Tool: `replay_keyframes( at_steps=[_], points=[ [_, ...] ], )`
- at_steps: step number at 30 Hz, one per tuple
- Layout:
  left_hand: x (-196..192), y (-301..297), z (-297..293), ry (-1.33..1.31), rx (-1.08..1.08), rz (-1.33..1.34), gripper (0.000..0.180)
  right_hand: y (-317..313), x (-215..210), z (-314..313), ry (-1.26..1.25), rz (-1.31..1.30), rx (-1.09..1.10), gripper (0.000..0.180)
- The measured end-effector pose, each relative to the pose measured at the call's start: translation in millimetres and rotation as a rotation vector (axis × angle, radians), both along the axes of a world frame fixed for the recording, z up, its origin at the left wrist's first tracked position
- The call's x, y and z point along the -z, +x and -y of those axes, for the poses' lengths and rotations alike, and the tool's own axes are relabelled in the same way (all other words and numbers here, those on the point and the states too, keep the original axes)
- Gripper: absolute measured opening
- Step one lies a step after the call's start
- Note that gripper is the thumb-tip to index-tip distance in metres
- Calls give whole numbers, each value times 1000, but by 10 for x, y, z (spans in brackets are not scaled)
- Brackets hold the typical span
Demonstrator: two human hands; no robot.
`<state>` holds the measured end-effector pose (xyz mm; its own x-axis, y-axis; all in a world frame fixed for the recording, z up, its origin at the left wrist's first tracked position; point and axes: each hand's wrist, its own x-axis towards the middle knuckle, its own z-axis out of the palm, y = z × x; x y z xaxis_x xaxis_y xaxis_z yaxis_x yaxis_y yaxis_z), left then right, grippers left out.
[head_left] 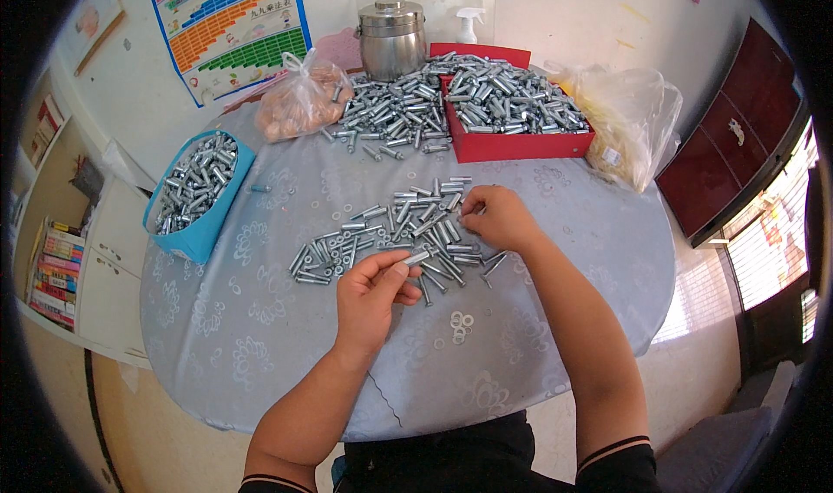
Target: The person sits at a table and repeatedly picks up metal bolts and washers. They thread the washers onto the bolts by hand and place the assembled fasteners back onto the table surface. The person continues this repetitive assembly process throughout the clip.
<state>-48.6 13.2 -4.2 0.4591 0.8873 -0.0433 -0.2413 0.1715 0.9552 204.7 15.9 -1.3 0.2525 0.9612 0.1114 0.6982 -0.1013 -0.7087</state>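
Observation:
My left hand (369, 298) is closed, pinching a silver expansion bolt (419, 257) between thumb and fingers at the near side of a loose pile. My right hand (501, 219) is at the pile's right edge, its fingers curled together. Whatever its fingertips hold, if anything, is hidden. The pile of metal bolts (356, 226) spreads across the middle of the table, some lying crosswise over others. Several small pale washers (457, 319) lie nearer to me, below the pile.
Far right stands a red box (521, 147) heaped with bolts, with more bolts (395, 111) beside it. A blue container (221, 207) full of bolts is at left. Behind are a tied bag (299, 102), a steel pot (391, 42) and a clear plastic bag (638, 120).

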Motion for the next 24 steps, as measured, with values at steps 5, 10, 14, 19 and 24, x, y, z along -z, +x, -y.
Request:
replay_keyframes(
  at_steps=[5,10,14,19,24],
  points=[
    [-8,23,11,-2,11,-9,22,223,9,151,-79,-130,2,18],
    [-49,35,26,4,-8,-54,23,226,-4,238,-148,-110,-38,24],
    [-25,33,23,2,-7,-58,23,138,-37,230,-123,60,-48,24],
    [-34,41,15,-26,-4,-46,23,124,29,201,-61,197,-66,22],
    [-23,23,-7,-36,-4,-35,23,91,-65,210,-126,59,-73,21]
  ],
)
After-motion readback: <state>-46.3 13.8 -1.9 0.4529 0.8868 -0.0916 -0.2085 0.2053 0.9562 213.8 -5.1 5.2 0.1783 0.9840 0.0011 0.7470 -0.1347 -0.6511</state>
